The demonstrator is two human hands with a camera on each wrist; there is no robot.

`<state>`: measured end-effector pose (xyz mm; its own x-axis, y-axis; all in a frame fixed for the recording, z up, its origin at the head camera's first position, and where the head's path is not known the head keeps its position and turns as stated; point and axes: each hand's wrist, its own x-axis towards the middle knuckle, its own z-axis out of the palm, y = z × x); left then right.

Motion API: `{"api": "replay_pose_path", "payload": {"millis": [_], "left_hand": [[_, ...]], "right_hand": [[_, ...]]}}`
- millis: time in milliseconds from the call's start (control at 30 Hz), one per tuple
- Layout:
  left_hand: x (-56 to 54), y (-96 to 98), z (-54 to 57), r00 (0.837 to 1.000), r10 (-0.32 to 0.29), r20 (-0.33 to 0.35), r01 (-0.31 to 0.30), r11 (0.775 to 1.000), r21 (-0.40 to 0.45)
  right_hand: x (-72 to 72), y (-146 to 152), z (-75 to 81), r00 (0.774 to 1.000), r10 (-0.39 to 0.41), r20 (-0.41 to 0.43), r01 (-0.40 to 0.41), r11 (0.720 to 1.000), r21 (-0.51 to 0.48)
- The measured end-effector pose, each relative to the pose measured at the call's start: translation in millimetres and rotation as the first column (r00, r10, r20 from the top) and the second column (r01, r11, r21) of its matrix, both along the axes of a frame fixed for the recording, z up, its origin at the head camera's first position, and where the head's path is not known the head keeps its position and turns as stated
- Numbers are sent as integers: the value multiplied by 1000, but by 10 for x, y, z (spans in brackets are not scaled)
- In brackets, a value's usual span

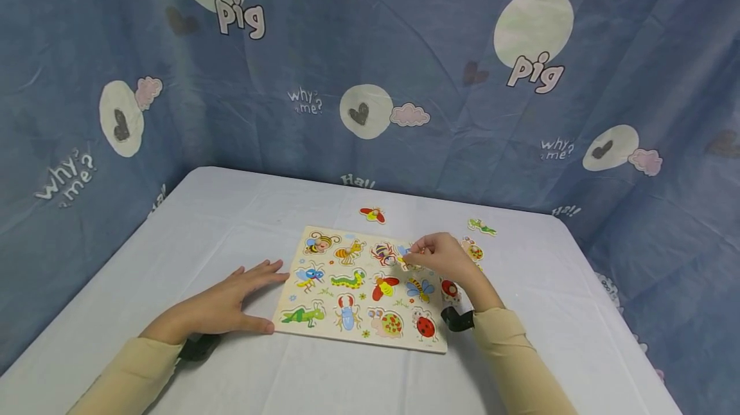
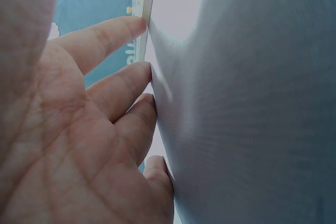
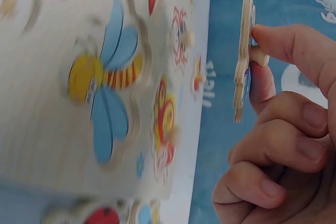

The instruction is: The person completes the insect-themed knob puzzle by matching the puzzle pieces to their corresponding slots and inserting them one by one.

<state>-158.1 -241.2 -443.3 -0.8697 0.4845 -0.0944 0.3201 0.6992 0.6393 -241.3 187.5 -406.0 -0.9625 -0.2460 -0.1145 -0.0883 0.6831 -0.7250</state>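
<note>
and the right hand [image 1: 445,257] pinches a wooden piece [image 3: 243,61] by its knob [image 3: 260,56], right there at the fingertips, over the puzzle board's [image 1: 318,332] far right, left hand [image 1: 228,304] spread against its edge!

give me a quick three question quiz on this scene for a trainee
1. How does the right hand hold its puzzle piece?
2. True or false: the red-winged piece past the far edge of the board touches the board.
3. Which touches the board's left edge: a) the right hand, b) the left hand, c) neither?

Key:
1. Pinched by its knob.
2. False; it lies apart on the tabletop.
3. b
</note>
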Motion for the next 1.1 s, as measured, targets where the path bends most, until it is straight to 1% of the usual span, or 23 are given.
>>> {"api": "replay_pose_path", "payload": {"millis": [300, 533, 633, 833, 1100], "left_hand": [[3, -1, 2, 1000, 4, 0, -4, 1000, 1], [5, -2, 13, 1000, -2, -4, 2, 1000, 9], [9, 2, 19, 1000, 0, -3, 0, 1000, 9], [19, 7, 33, 1000, 0, -4, 0, 1000, 8], [15, 7, 27, 1000, -2, -5, 2, 1000, -1]], "right_hand": [[-23, -267, 10, 997, 81, 6, -81, 997, -9], [-54, -441, -20, 994, 106, 17, -106, 994, -2], [-66, -508, -39, 992, 121, 21, -121, 993, -16], [-56, -649, -42, 988, 147, 42, -146, 989, -27], [-62, -844, -68, 982, 181, 45, -179, 983, -36]]}}
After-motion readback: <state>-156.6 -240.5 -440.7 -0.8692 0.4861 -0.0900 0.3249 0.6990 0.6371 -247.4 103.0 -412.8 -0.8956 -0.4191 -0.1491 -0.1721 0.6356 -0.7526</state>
